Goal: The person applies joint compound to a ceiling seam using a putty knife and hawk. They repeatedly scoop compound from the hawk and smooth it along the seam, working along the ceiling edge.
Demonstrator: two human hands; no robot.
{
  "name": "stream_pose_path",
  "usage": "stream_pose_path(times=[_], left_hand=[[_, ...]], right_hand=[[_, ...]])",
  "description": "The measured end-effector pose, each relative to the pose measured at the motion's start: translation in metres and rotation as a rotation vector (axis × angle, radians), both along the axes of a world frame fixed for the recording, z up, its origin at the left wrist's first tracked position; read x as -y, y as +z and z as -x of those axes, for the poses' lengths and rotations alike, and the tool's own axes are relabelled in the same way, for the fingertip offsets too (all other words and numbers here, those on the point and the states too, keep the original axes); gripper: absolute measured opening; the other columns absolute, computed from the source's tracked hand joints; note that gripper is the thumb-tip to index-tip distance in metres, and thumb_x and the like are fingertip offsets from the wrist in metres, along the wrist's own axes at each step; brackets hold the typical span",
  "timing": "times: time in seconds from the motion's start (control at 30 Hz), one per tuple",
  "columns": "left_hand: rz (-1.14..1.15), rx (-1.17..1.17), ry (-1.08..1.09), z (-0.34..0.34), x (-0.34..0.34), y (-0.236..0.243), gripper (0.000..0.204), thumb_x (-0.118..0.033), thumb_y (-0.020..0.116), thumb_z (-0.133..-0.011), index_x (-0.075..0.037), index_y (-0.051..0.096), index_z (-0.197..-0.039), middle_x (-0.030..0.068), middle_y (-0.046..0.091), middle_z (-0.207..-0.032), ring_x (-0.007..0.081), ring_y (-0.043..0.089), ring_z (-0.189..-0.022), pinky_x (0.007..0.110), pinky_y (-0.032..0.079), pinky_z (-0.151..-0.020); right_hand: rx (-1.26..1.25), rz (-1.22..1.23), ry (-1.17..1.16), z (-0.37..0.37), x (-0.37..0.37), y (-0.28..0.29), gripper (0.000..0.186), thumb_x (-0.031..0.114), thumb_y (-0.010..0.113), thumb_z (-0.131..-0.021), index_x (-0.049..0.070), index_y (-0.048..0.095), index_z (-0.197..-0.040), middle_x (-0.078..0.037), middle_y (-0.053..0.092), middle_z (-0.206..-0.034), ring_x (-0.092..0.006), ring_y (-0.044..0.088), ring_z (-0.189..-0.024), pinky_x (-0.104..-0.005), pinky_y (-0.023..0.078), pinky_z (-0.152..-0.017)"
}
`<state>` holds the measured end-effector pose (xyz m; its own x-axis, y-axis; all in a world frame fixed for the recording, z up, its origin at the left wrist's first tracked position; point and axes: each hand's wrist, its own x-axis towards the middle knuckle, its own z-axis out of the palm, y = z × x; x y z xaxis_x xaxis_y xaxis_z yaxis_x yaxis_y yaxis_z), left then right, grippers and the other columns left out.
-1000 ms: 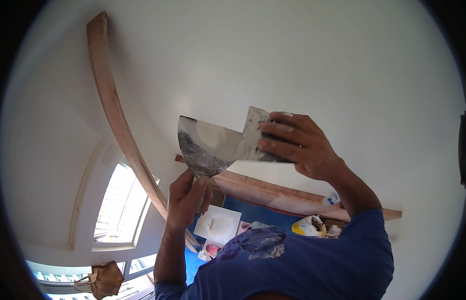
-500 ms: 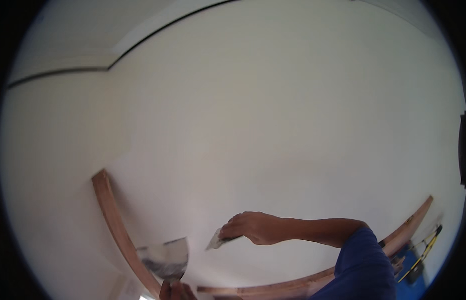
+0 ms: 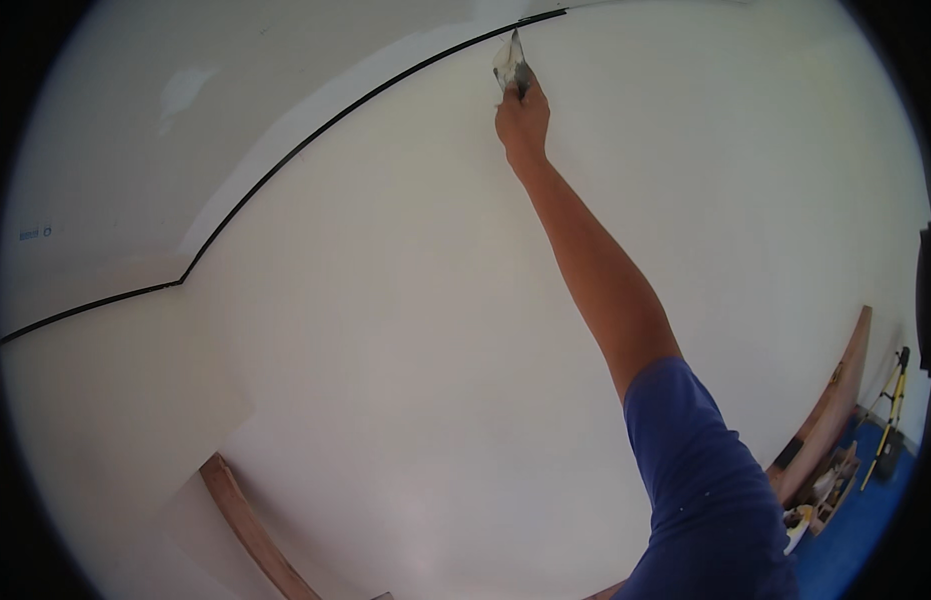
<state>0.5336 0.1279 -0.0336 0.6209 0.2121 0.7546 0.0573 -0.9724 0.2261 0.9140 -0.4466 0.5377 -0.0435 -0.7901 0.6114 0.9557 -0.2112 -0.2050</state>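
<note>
My right arm, in a blue sleeve, stretches high up the pale wall [image 3: 415,330]. In my right hand [image 3: 523,122] is a putty knife [image 3: 508,68], its blade smeared with whitish paste. The blade points up, its tip close beneath the black strip [image 3: 335,119] that runs along where wall and ceiling meet. Whether the tip touches the strip or the wall, I cannot tell. My left hand is out of view.
Overhead is a grey ceiling [image 3: 115,150] with a whitish patch. Wooden beams stand at lower left [image 3: 247,525] and lower right [image 3: 827,425]. Beside the right one, a yellow-and-black stand [image 3: 896,400] and assorted items [image 3: 835,485] rest on a blue floor [image 3: 850,535].
My right hand has risen with the putty knife from low on the wall to the black strip. The view has tilted upward. My left hand and its wide putty knife have left the picture.
</note>
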Motion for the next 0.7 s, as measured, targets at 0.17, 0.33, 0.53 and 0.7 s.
stream_pose_path(times=[0.17, 0.33, 0.53, 0.7], left_hand=[[-0.253, -0.183, 0.165, 0.010, 0.016, 0.031, 0.013, -0.019, 0.062, -0.095, -0.006, 0.060, -0.095, 0.0225, 0.062, -0.085, 0.0442, 0.064, -0.074, 0.053, 0.055, -0.065], [0.069, -0.153, 0.113, 0.010, 0.030, 0.041, 0.016, -0.022, 0.061, -0.098, -0.006, 0.059, -0.095, 0.0226, 0.062, -0.084, 0.0413, 0.064, -0.074, 0.050, 0.054, -0.064], [0.717, -0.233, -0.010, 0.044, 0.030, 0.029, 0.018, -0.026, 0.060, -0.102, -0.009, 0.062, -0.100, 0.0146, 0.064, -0.084, 0.0338, 0.065, -0.074, 0.045, 0.052, -0.063], [-0.225, -0.141, 0.277, 0.041, 0.017, 0.008, 0.018, -0.028, 0.058, -0.102, -0.011, 0.064, -0.103, 0.0108, 0.065, -0.081, 0.0315, 0.066, -0.072, 0.043, 0.053, -0.062]], right_hand=[[0.098, -0.085, -0.205, -0.019, 0.024, 0.053, 0.042, 0.000, 0.048, -0.101, -0.002, 0.055, -0.143, -0.026, 0.067, -0.126, -0.0428, 0.066, -0.116, -0.0474, 0.053, -0.098], [0.147, -0.096, -0.219, -0.025, 0.017, 0.077, 0.042, -0.003, 0.050, -0.099, -0.004, 0.056, -0.140, -0.027, 0.065, -0.130, -0.0428, 0.064, -0.120, -0.0468, 0.053, -0.101], [0.291, -0.149, -0.281, -0.036, -0.016, 0.104, 0.041, -0.005, 0.052, -0.096, -0.007, 0.058, -0.136, -0.028, 0.064, -0.130, -0.0433, 0.063, -0.121, -0.0462, 0.052, -0.103], [0.328, -0.187, -0.235, -0.039, -0.086, 0.109, 0.041, -0.007, 0.054, -0.094, -0.008, 0.061, -0.134, -0.028, 0.063, -0.133, -0.0433, 0.064, -0.120, -0.0442, 0.053, -0.104]])
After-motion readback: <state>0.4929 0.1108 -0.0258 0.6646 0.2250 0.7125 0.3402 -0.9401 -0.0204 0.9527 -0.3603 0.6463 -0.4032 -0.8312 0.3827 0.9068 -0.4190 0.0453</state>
